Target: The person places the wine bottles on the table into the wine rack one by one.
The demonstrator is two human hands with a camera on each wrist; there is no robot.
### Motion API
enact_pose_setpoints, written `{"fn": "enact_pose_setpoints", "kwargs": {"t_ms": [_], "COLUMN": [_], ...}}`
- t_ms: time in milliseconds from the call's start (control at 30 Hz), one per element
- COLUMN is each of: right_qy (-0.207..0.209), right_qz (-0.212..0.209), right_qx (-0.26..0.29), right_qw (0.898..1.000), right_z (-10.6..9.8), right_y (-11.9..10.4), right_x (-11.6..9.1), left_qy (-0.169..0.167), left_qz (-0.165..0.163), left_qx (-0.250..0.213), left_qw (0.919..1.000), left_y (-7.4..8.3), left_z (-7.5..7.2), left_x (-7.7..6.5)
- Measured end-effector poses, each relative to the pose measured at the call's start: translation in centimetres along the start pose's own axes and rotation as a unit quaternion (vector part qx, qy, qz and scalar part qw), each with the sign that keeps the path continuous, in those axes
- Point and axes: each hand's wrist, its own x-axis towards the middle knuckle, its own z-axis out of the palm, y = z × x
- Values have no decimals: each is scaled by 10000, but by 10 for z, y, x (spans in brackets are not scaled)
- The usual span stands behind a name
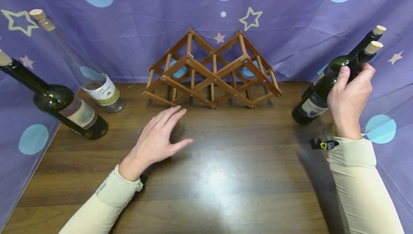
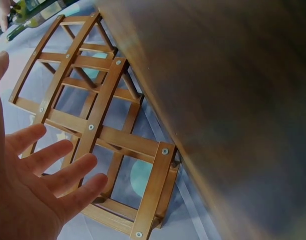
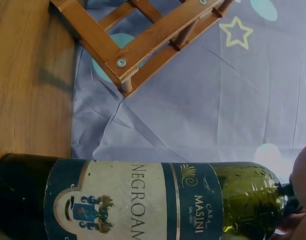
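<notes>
My right hand (image 1: 351, 98) grips the neck of a dark green wine bottle (image 1: 311, 109), which has a cork in its top and leans slightly to the right in the head view. The right wrist view shows its blue and cream label (image 3: 120, 200) reading "Negroam…", with the fingers at the bottle's shoulder. Over the table, just in front of a folding wooden wine rack (image 1: 214, 78), my left hand (image 1: 156, 137) has its fingers extended and thumb spread, holding nothing. In the left wrist view its fingers (image 2: 68, 170) overlap the rack's lattice.
Behind the gripped bottle stands another corked green bottle (image 1: 340, 61). A glass base (image 1: 329, 132) shows beside my right wrist, mostly hidden. To the left stand a dark green bottle (image 1: 53, 99) and a clear bottle (image 1: 104, 90), both corked. Purple cloth (image 1: 145, 19) surrounds the wooden table (image 1: 258, 176).
</notes>
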Motion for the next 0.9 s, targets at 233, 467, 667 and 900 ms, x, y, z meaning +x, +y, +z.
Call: {"fn": "enact_pose_setpoints", "kwargs": {"t_ms": [233, 467, 667, 900], "right_qy": [-48, -137, -86, 4], "right_qz": [95, 193, 29, -235], "right_qx": [-220, -293, -233, -58], "right_qw": [9997, 9993, 9997, 9997], "right_z": [-5, -10, -13, -21], "right_y": [1, -3, -8, -19], "right_x": [1, -1, -3, -8], "left_qy": [-5, 20, 15, 21], "left_qz": [10, 47, 14, -4], "left_qx": [-12, -33, -40, -89], "left_qw": [10000, 10000, 10000, 10000], "left_y": [0, 1, 1, 3], "left_z": [1, 0, -2, -1], "left_x": [0, 2, 3, 3]}}
